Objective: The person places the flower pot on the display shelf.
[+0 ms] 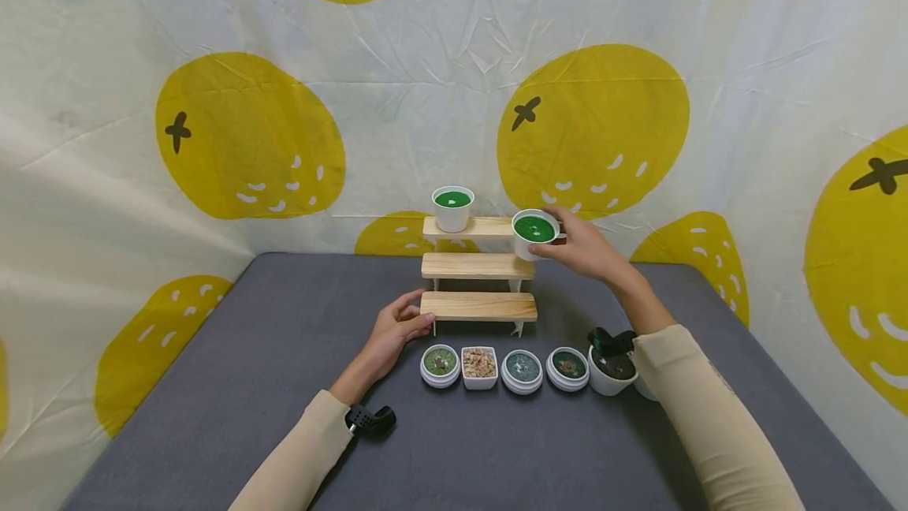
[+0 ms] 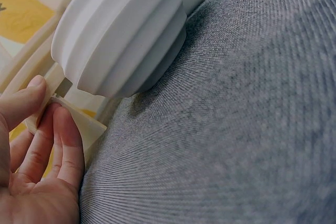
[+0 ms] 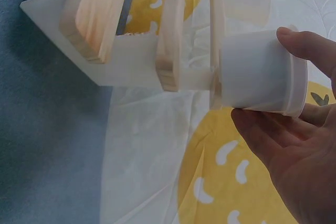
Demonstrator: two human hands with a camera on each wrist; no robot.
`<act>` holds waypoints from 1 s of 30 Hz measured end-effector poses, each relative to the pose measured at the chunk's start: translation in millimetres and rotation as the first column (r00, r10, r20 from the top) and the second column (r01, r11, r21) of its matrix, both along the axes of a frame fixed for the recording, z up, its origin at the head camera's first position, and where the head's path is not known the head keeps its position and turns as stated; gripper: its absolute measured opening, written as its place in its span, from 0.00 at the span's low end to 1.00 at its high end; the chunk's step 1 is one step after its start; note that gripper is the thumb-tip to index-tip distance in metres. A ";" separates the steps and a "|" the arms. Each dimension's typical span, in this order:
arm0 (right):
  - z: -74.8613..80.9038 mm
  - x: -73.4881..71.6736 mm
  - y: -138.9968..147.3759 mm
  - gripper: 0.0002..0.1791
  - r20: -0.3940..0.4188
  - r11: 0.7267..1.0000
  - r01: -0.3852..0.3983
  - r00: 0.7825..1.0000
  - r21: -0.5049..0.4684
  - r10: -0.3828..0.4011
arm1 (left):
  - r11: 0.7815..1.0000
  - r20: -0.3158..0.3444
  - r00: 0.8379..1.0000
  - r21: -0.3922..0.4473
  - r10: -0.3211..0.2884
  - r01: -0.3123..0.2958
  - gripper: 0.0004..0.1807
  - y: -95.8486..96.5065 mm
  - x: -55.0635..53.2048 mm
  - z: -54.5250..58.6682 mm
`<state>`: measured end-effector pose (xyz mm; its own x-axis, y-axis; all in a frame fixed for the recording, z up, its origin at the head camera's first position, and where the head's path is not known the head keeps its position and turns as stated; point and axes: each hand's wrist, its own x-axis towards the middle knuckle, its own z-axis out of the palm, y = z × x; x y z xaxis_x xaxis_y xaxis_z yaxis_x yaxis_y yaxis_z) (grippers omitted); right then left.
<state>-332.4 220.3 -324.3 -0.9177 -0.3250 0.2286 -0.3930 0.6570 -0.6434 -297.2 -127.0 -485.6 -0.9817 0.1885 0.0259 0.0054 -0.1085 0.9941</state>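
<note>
Head view: a three-step wooden shelf (image 1: 478,266) stands on a grey cloth (image 1: 454,456), a person's two hands well apart at it.
Right hand (image 1: 583,248): thumb on one side and fingers on the other, clamped round a white cup (image 1: 534,233) near its rim.
Held cup: round, smooth, lipped, narrower at the base, with glossy green contents; it is at the right end of the top board, and in the right wrist view its base appears to meet the board.
Left hand (image 1: 388,335): pinches the left end of the bottom board, thumb on the wood, fingers by the support below.
Shelf: pale boards with straight grain and rounded corners, on whitish side panels (image 3: 131,66) with sloping edges.
Second cup (image 1: 452,215): white with the same green contents, upright toward the left of the top board.
Row before the shelf: a round green-filled pot (image 1: 440,366), a square pot (image 1: 479,367) of tan crumbs, a round pot (image 1: 522,371) with speckled blue-grey contents, a round dark-green-filled pot (image 1: 567,370) and a dark-filled bowl (image 1: 612,378), partly hidden by a black wrist camera (image 1: 612,341).
Ridged pot (image 2: 123,32): matt white, stepped rings, near the left hand.
Cloth texture: finely ribbed in the left wrist view.
Backdrop (image 1: 426,46): creased white fabric printed with yellow fruit shapes, dark crosses and white dashes.
</note>
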 end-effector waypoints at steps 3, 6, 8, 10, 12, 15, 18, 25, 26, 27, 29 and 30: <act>3.5 -1.5 -3.7 0.45 0.001 1.000 -0.010 1.000 -0.003 0.010 | 1.000 0.001 1.000 -0.007 -0.004 0.004 0.39 -0.4 -0.5 -0.3; 7.1 -1.5 -6.1 0.45 0.004 1.000 -0.014 1.000 0.004 0.014 | 1.000 0.002 1.000 -0.011 -0.006 0.006 0.39 -0.1 -0.9 -0.2; 9.3 -1.5 -7.3 0.45 0.004 1.000 -0.019 1.000 0.006 0.019 | 1.000 0.001 1.000 -0.012 -0.006 0.006 0.38 0.2 -1.0 0.0; 11.3 -1.9 -8.5 0.45 0.001 1.000 -0.027 1.000 0.004 0.027 | 1.000 0.000 1.000 -0.012 -0.007 0.007 0.38 0.6 -0.8 0.4; 12.9 -2.5 -9.8 0.44 0.000 1.000 -0.031 1.000 -0.003 0.031 | 1.000 -0.002 1.000 -0.013 -0.008 0.008 0.38 0.9 -0.3 0.8; 14.9 -4.1 -12.1 0.44 0.000 0.999 -0.032 0.999 -0.010 0.032 | 1.000 -0.010 1.000 -0.016 -0.008 0.007 0.38 1.1 0.6 1.5; 16.4 -6.2 -14.7 0.45 -0.001 1.000 -0.025 1.000 -0.010 0.025 | 1.000 -0.020 1.000 -0.019 -0.006 0.006 0.39 0.9 1.4 1.6; 18.3 -12.6 -21.5 0.45 -0.003 1.000 0.006 1.000 -0.008 -0.006 | 1.000 -0.021 1.000 -0.007 -0.008 0.008 0.40 0.1 2.7 1.9; 18.5 -13.5 -22.5 0.45 -0.006 1.000 0.012 1.000 -0.004 -0.012 | 1.000 -0.021 1.000 -0.007 -0.010 0.009 0.39 0.0 3.0 2.1; 18.3 -14.1 -23.5 0.45 -0.009 1.000 0.019 1.000 -0.004 -0.019 | 1.000 -0.022 1.000 -0.008 -0.011 0.011 0.39 -0.4 2.9 2.0; 17.5 -15.8 -25.0 0.45 -0.014 1.000 0.025 1.000 -0.009 -0.025 | 1.000 -0.019 1.000 -0.006 -0.014 0.013 0.39 -0.6 2.8 1.5; 17.1 -16.8 -25.8 0.45 -0.017 1.000 0.027 0.999 -0.011 -0.027 | 1.000 -0.019 1.000 -0.005 -0.015 0.014 0.39 -0.8 2.5 0.9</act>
